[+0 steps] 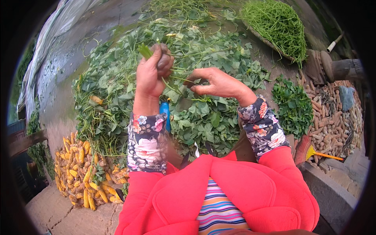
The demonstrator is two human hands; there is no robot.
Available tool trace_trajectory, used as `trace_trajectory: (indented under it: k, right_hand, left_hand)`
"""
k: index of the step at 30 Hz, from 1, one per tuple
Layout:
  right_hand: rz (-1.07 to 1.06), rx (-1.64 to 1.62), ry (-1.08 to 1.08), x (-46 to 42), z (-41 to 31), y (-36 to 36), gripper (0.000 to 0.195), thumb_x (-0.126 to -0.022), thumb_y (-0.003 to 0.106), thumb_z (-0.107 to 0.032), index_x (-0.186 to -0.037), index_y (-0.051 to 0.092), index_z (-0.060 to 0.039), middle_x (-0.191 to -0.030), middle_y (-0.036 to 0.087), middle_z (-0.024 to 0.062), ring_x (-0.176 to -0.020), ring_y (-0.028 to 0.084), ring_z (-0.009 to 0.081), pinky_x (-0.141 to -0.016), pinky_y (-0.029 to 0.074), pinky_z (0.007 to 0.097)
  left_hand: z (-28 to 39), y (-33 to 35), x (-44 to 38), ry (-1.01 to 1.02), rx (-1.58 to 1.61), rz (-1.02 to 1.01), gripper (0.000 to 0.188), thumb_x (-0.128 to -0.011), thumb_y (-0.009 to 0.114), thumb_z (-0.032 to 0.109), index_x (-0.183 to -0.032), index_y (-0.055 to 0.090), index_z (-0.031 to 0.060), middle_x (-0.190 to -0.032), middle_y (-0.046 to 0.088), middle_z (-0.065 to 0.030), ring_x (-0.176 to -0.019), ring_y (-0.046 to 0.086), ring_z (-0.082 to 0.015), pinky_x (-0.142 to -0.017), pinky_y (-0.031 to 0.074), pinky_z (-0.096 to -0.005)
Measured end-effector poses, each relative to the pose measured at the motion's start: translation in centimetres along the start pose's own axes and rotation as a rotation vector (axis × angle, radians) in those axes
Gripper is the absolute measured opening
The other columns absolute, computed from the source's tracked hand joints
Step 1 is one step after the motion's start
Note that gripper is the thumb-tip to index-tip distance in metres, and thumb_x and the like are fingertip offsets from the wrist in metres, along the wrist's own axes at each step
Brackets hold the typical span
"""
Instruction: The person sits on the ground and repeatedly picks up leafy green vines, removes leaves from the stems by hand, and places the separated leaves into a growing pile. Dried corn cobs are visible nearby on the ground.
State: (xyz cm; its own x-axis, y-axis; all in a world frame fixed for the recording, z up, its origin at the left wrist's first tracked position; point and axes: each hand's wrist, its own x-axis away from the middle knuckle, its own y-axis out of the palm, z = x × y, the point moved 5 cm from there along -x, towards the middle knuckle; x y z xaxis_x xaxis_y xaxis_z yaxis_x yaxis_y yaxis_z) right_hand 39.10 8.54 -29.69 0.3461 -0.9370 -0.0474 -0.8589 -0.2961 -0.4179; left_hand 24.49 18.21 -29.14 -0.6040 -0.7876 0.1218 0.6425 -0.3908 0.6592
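My left hand is closed around a bunch of green leaf stalks, whose ends stick out above the thumb. Thin green stems trail from the fist towards the right. Beside them, to the right, my right hand has its thumb and fingers curved with a gap between them, close to the stems; whether it touches one I cannot tell. Under both hands spreads a large heap of leafy green vines on the ground, reaching up to my legs.
At the upper right a shallow basket holds a mound of green stalks. A smaller leaf pile, corn cobs and a broom lie right. Yellow corn is heaped lower left. Plastic sheeting hangs upper left.
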Motion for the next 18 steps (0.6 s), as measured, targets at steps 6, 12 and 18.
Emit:
trace_trajectory:
  k: [6,12,18]
  right_hand:
    - [0.052,-0.020,0.080,-0.3,0.8,0.4,0.030,-0.090,0.060,-0.025,-0.103,0.069,0.0009,-0.087,0.071,0.0181,-0.077,0.069,0.0326,-0.072,0.054,0.0407]
    - [0.519,0.088,0.190,-0.2,3.2,-2.8,0.025,-0.090,0.059,-0.022,-0.090,0.071,-0.0005,-0.073,0.067,0.0153,-0.063,0.062,0.0289,-0.063,0.050,0.0400]
    - [0.353,0.182,0.131,0.0,2.7,-3.2,0.031,-0.091,0.065,-0.020,-0.118,0.070,-0.0058,-0.112,0.071,0.0095,-0.100,0.067,0.0207,-0.090,0.053,0.0349]
  left_hand:
    - [0.4,-0.4,0.0,0.018,-0.022,0.017,0.022,-0.108,0.047,0.030,-0.103,0.055,0.0091,-0.062,0.035,0.0091,-0.050,0.026,-0.0029,-0.045,0.018,-0.0197]
    - [-0.5,1.4,-0.1,0.001,0.046,-0.015,0.022,-0.108,0.047,0.029,-0.103,0.054,0.0097,-0.063,0.033,0.0098,-0.052,0.026,-0.0023,-0.044,0.019,-0.0193]
    - [0.9,-1.1,-0.1,0.055,0.175,-0.030,0.023,-0.109,0.043,0.030,-0.104,0.053,0.0107,-0.064,0.027,0.0098,-0.054,0.024,-0.0024,-0.046,0.019,-0.0201]
